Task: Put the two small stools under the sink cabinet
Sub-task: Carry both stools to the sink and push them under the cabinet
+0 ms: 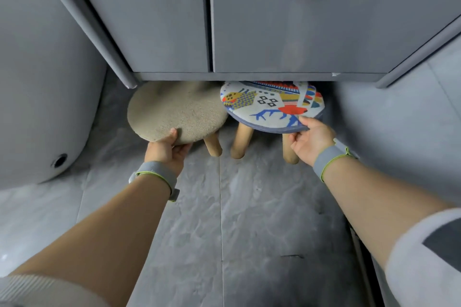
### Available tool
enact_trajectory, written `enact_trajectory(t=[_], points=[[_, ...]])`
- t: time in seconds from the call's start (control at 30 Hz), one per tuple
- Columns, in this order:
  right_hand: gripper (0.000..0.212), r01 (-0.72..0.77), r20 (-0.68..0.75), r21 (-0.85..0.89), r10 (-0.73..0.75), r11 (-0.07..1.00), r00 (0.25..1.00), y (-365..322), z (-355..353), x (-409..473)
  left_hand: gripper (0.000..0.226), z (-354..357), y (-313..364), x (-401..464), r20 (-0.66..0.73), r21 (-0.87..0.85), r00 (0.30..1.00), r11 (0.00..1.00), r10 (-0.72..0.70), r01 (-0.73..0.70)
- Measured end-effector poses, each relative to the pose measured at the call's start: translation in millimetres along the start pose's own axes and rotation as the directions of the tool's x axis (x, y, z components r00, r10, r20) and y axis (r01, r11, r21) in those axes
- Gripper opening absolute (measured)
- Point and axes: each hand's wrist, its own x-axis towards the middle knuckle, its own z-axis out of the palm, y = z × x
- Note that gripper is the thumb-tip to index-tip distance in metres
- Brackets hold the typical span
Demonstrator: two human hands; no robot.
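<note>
hands grasp beige stool and patterned stool, partly under cabinet.

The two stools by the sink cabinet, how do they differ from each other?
The beige stool has a plain, coarse-woven seat; the patterned stool has a white seat with bright red, blue and yellow shapes. The beige stool sits left, held by the left hand; the patterned stool sits right, held by the right hand, its edge overlapping the beige one. Both are round with wooden legs, partly under the cabinet.
</note>
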Motion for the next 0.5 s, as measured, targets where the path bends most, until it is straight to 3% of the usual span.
enact_trajectory(t=[0.23,0.37,0.5], points=[[0.027,-0.047,-0.157,-0.278,0.003,0.959,0.988,27.1,2.0,28.8,0.038,2.6,-8.8,33.6,-0.041,0.021,0.999,1.000,-0.010,0.010],[0.038,-0.057,-0.219,-0.219,0.008,0.974,0.976,53.3,6.0,29.2,0.047,-4.5,-18.3,39.8,-0.097,0.045,0.995,0.999,-0.006,0.010],[0.046,-0.126,-0.109,-0.182,0.108,0.975,0.988,89.8,24.7,18.1,0.036,1.9,-24.0,39.1,-0.147,0.184,0.989,0.982,-0.022,0.050]])
